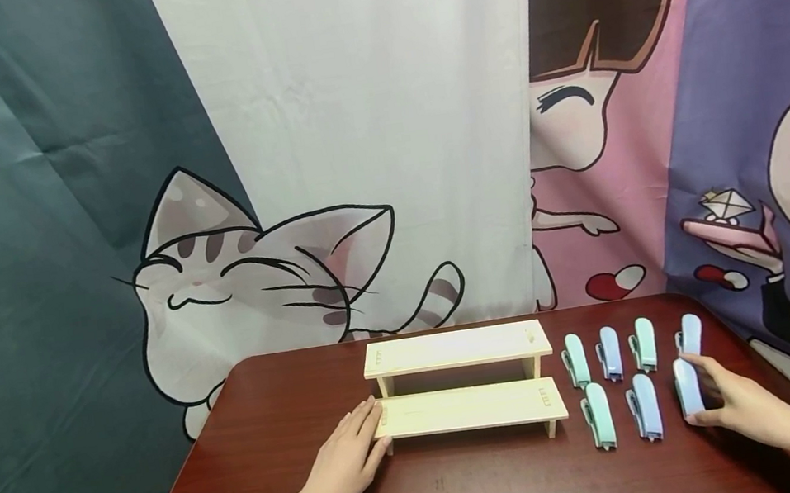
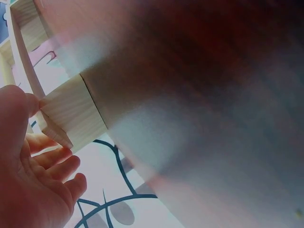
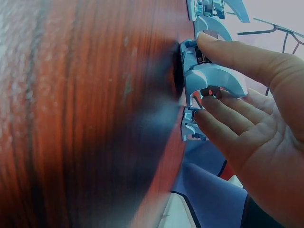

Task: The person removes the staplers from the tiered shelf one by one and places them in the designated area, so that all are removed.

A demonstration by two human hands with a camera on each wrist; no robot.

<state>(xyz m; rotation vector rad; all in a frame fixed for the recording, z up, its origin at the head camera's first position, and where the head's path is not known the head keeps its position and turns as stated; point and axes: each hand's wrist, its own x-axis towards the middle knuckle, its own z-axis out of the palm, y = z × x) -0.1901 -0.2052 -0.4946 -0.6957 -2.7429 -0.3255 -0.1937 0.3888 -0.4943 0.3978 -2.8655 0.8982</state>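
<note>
In the head view, a pale two-tier wooden shelf (image 1: 469,409) stands on the table. My left hand (image 1: 348,457) holds the left end of its lower board; in the left wrist view the thumb lies on one edge and the fingers bend at the board's end, near the side panel (image 2: 76,111). On the right, my right hand (image 1: 741,405) grips a light blue stapler (image 1: 687,387) between thumb and fingers, at its two ends. Behind it stands another blue stapler (image 1: 690,333), partly covered. The right wrist view shows the held stapler (image 3: 216,78) at the tabletop.
Between shelf and right hand stand more staplers in two rows: green ones (image 1: 600,416) (image 1: 576,360) (image 1: 645,344) and blue ones (image 1: 646,407) (image 1: 610,353). The brown table (image 1: 277,429) ends at a cartoon-printed curtain (image 1: 366,142).
</note>
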